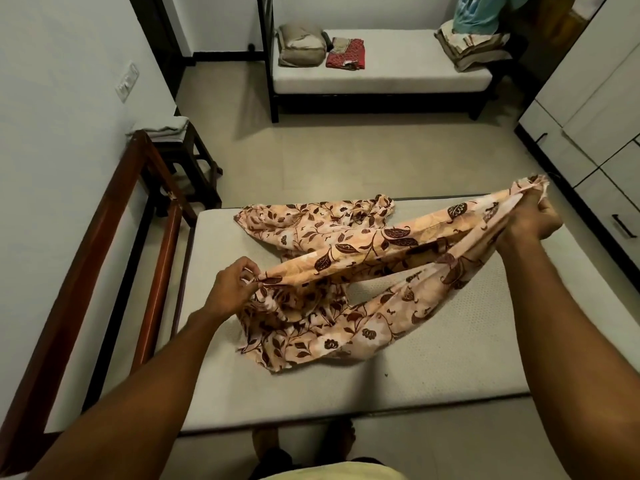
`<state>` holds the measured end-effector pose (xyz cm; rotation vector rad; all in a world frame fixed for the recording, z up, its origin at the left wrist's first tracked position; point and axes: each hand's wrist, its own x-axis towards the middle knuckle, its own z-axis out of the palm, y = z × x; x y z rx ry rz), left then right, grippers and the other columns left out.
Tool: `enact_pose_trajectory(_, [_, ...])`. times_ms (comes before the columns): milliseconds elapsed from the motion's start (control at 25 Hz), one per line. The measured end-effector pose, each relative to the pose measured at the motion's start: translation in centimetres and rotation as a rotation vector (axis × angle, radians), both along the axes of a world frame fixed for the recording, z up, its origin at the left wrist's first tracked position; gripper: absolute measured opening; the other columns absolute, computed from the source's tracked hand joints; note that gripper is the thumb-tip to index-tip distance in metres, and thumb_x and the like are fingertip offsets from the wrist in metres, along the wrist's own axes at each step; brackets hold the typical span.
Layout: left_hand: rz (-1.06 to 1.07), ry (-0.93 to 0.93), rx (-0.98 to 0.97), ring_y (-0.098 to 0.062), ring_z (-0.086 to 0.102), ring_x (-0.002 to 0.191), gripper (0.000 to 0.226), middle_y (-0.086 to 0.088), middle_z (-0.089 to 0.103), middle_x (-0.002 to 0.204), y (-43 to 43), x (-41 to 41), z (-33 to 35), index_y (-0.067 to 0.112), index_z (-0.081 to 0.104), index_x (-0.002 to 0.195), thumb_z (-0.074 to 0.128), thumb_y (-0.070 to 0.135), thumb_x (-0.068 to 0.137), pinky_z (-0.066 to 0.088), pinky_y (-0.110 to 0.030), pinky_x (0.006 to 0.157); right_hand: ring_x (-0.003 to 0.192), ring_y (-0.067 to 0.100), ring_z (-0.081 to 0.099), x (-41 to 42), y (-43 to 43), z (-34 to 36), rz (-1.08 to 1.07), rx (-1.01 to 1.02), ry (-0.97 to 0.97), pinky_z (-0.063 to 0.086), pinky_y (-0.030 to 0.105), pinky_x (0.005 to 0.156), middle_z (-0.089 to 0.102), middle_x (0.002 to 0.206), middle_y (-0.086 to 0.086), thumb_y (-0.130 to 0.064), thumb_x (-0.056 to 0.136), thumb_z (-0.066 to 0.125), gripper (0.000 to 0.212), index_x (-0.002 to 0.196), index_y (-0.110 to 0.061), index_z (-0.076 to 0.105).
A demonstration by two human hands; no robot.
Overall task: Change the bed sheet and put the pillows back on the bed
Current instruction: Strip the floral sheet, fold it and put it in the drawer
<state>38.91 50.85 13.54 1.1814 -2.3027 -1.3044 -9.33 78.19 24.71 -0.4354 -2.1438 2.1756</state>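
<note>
A peach bed sheet (pixel 346 258) with brown leaf and flower prints lies bunched on a bare grey mattress (pixel 415 368). My left hand (pixel 232 289) pinches one edge of the sheet near the mattress's left side. My right hand (pixel 530 223) grips another bunched edge, lifted above the right side. The cloth stretches between both hands, and the slack lies crumpled on the mattress. A beige pillow (pixel 301 45) rests on the far bed.
A wooden bed frame rail (pixel 104 237) runs along the left. A dark stool (pixel 187 157) with folded cloth stands by the wall. The far bed (pixel 381 77) holds a red cloth (pixel 346 53) and stacked linen (pixel 474 46). White drawers (pixel 595 140) line the right.
</note>
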Motion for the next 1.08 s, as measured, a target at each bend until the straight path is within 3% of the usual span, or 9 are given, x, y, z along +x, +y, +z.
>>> enact_pose_trajectory(120, [-0.145,-0.163,-0.120,-0.008,0.067,0.084,0.034,0.010,0.072,0.088,1.9,-0.6,-2.3,0.028,0.061,0.087,0.073,-0.004,0.085,0.053,-0.031,0.068,0.067,0.006,0.060,1.2,-1.5,1.4,0.086,-0.001,0.062,0.054,0.027,0.063,0.068,0.075,-0.010,-0.063,0.080,0.067,0.052,0.076,-0.012,0.074])
enact_pose_trajectory(240, [-0.345,-0.392,0.048,-0.006,0.068,0.082,0.033,0.009,0.073,0.084,4.5,-1.1,-5.0,0.027,0.073,0.078,0.069,-0.006,0.080,0.053,-0.020,0.069,0.076,0.012,0.071,3.4,-3.6,3.4,0.226,0.015,0.162,0.063,0.036,0.071,0.078,0.088,0.001,-0.051,0.093,0.067,0.038,0.087,-0.016,0.080])
enact_pose_trajectory(320, [-0.398,-0.468,0.073,-0.010,0.070,0.098,0.025,0.005,0.076,0.098,6.2,-1.5,-6.8,0.022,0.080,0.092,0.070,0.001,0.083,0.049,-0.014,0.080,0.078,0.013,0.072,4.9,-4.7,4.6,0.303,0.045,0.234,0.064,0.039,0.072,0.076,0.087,0.002,-0.043,0.099,0.064,0.035,0.094,-0.010,0.078])
enact_pose_trajectory(440, [-0.339,-0.401,0.010,-0.017,0.066,0.114,0.024,0.001,0.073,0.122,8.8,-3.9,-7.1,0.016,0.079,0.112,0.069,0.016,0.090,0.047,-0.020,0.094,0.076,0.010,0.070,7.0,-5.8,5.8,0.382,0.096,0.326,0.062,0.031,0.069,0.073,0.083,-0.002,-0.037,0.103,0.061,0.032,0.094,-0.010,0.076])
enact_pose_trajectory(520, [-0.307,-0.198,0.002,-0.010,0.067,0.105,0.019,0.011,0.071,0.119,11.0,-6.3,-5.5,0.019,0.079,0.108,0.069,0.018,0.092,0.048,-0.015,0.089,0.074,0.009,0.066,8.1,-6.4,6.3,0.420,0.121,0.364,0.058,0.029,0.066,0.071,0.080,-0.003,-0.041,0.103,0.060,0.034,0.091,-0.012,0.076])
enact_pose_trajectory(640, [-0.249,0.004,-0.100,-0.003,0.062,0.092,0.020,0.015,0.065,0.109,14.5,-9.5,-3.9,0.030,0.067,0.106,0.071,0.040,0.089,0.055,-0.028,0.083,0.072,0.009,0.061,8.9,-7.0,7.0,0.443,0.129,0.390,0.054,0.030,0.063,0.068,0.076,-0.003,-0.045,0.101,0.059,0.038,0.086,-0.014,0.075])
enact_pose_trajectory(840, [-0.064,-0.164,-0.073,-0.019,0.057,0.113,0.070,0.003,0.057,0.124,17.9,-15.5,-3.1,0.025,0.052,0.127,0.065,0.075,0.080,0.053,-0.043,0.094,0.078,0.014,0.069,10.3,-7.5,8.1,0.478,0.074,0.412,0.060,0.034,0.070,0.075,0.086,0.008,-0.041,0.103,0.060,0.036,0.092,-0.012,0.077])
enact_pose_trajectory(960, [0.096,-0.255,-0.062,-0.026,0.056,0.118,0.059,-0.004,0.055,0.128,16.7,-16.7,-3.1,0.022,0.053,0.127,0.068,0.064,0.088,0.050,-0.048,0.101,0.078,0.016,0.069,10.7,-7.3,8.7,0.484,0.049,0.418,0.060,0.035,0.071,0.075,0.090,0.014,-0.040,0.103,0.060,0.033,0.089,-0.015,0.077])
enact_pose_trajectory(1080, [0.144,-0.235,0.034,-0.022,0.056,0.119,0.045,-0.002,0.054,0.130,14.0,-15.4,-5.1,0.022,0.057,0.123,0.080,0.036,0.087,0.047,-0.039,0.101,0.083,0.019,0.072,10.9,-6.9,9.7,0.495,-0.004,0.388,0.062,0.042,0.077,0.076,0.094,0.015,-0.038,0.103,0.061,0.029,0.090,-0.017,0.077])
